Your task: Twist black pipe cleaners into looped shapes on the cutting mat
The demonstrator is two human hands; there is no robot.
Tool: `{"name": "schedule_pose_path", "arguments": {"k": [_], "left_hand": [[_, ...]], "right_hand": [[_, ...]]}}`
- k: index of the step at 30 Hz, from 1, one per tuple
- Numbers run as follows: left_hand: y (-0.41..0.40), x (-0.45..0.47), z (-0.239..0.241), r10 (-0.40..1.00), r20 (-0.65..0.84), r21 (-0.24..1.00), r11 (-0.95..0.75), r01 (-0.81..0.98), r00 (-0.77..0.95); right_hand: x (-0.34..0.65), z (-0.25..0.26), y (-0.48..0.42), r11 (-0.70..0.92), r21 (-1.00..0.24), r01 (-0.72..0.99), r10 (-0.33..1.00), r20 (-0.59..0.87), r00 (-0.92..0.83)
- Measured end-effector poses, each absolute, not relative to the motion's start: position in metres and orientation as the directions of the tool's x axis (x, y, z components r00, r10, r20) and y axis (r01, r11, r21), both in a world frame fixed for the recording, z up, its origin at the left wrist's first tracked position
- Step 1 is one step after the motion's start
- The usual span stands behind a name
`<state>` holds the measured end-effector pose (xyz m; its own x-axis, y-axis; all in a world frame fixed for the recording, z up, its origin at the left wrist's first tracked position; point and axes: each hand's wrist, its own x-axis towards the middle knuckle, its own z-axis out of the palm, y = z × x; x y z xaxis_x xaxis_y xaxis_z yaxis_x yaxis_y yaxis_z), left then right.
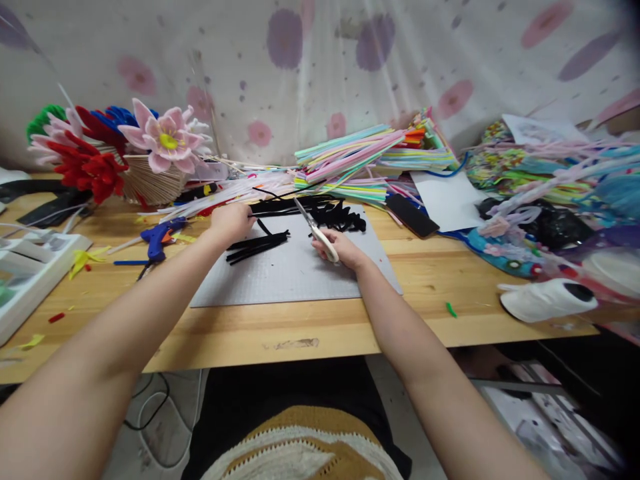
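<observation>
My right hand (340, 248) grips a pair of scissors (325, 244) with pale handles, blades pointing up and away from me. My left hand (232, 221) is closed at the left end of some long black pipe cleaners (280, 205); its fingertips are partly hidden. Beneath both hands lies a grey board (315, 283). On it, below my left hand, rests a small bunch of cut black pipe cleaners (257, 247). A heap of short, curled black pieces (343, 217) sits just beyond the scissors.
A blue glue gun (159, 239) and a white organiser (43, 277) are on the left, before fuzzy flowers (167, 137). Pastel pipe cleaners (350, 153) are piled behind. A black phone (413, 215), white paper (450, 200) and a white roll-shaped object (547, 300) lie right.
</observation>
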<state>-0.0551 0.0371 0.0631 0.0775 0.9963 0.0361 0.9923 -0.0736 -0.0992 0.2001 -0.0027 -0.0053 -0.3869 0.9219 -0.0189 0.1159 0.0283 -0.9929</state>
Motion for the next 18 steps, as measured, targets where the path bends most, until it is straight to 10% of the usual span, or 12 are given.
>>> {"name": "schedule_pose_path", "arguments": {"k": [9, 18], "left_hand": [[0.08, -0.044, 0.036, 0.987, -0.049, -0.175, -0.161, 0.971, 0.155], [0.076, -0.054, 0.042, 0.986, 0.136, -0.109, -0.079, 0.991, 0.093]], "right_hand": [[0.204, -0.005, -0.007, 0.51, -0.581, 0.635, 0.848, 0.213, -0.485], [0.207, 0.003, -0.005, 0.581, -0.472, 0.662, 0.797, 0.168, -0.58]]}}
